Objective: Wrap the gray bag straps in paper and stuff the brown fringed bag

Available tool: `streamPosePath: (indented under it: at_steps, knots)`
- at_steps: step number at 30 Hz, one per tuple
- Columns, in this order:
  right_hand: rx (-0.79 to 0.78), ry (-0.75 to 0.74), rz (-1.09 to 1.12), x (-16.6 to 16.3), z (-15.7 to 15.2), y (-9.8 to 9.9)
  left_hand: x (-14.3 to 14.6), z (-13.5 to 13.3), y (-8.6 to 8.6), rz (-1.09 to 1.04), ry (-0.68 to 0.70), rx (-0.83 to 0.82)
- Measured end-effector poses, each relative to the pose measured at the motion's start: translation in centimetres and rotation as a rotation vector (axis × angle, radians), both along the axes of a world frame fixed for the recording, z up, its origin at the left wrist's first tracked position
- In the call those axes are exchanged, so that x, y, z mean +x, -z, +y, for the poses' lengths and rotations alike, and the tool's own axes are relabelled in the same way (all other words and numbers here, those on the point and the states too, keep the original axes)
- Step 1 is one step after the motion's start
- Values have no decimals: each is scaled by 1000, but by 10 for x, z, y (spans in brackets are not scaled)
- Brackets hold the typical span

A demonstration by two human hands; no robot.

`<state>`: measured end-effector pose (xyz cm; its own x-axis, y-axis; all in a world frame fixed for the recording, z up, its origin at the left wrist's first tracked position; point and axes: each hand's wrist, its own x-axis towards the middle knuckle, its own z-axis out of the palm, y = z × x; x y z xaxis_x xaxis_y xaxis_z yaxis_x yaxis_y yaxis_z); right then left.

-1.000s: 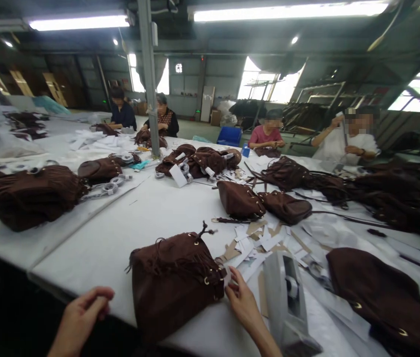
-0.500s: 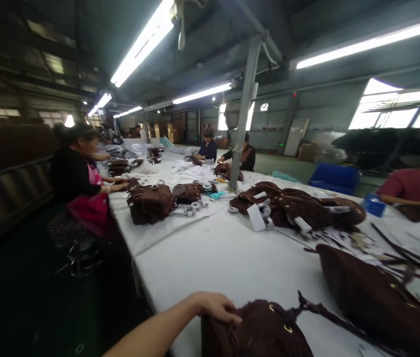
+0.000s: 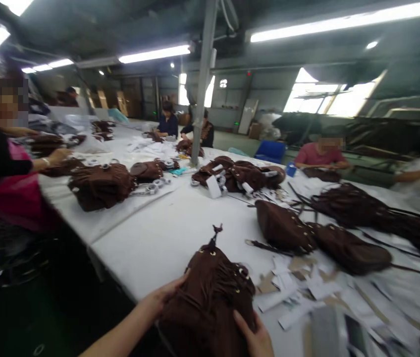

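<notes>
The person's left hand [image 3: 163, 296] and right hand [image 3: 256, 337] clasped the dark brown fringed suede drawstring bag [image 3: 210, 297] from either side, fingers curled against it. The bag stood at the near edge of the long white-covered worktable [image 3: 180, 228]. White and tan paper scraps [image 3: 291, 287] lay just beside it, on its right.

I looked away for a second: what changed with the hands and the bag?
The left hand, off the table a second ago, now presses the brown fringed bag; the right hand moved from the paper scraps onto the bag's side. The bag stays on the white table.
</notes>
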<state>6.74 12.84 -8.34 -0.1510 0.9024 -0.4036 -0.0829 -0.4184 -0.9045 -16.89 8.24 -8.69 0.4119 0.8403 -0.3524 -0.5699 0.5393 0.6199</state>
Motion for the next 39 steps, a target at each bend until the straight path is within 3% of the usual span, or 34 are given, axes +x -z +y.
streamPosePath:
  at_steps: [3, 6, 10, 12, 18, 21, 23, 25, 28, 31, 35, 39]
  knots:
    - [51, 92, 134, -2, -10, -8, 8, -7, -2, -57, -1, -23]
    - [142, 110, 191, 11, -18, -19, 4, -14, -23, 3, -239, 62]
    - [102, 92, 161, 37, -24, -15, -12, -16, -43, 373, -511, 205]
    - [60, 96, 135, 41, -26, -4, -16, -15, -37, 466, -565, 221]
    - [7, 33, 113, 34, -18, 24, -10, -11, 10, 685, -669, 146]
    - [-22, 13, 122, 36, -15, 33, -20, -8, 15, 615, -627, 34]
    - [-31, 23, 114, 37, -15, 38, -34, -6, 7, 594, -581, -60]
    - [-29, 14, 71, 41, -15, 41, -50, -3, -9, 671, -648, -125]
    - [14, 38, -56, 51, -3, 34, -66, 5, -38, 814, -796, 18]
    - [87, 91, -216, 57, 25, 10, -64, 24, -63, 845, -622, 229]
    - [244, 6, -348, 37, 67, -34, -46, 60, -74, 767, -256, 378]
    - [460, -502, -450, 7, 86, -67, -31, 84, -78, 928, 191, 642]
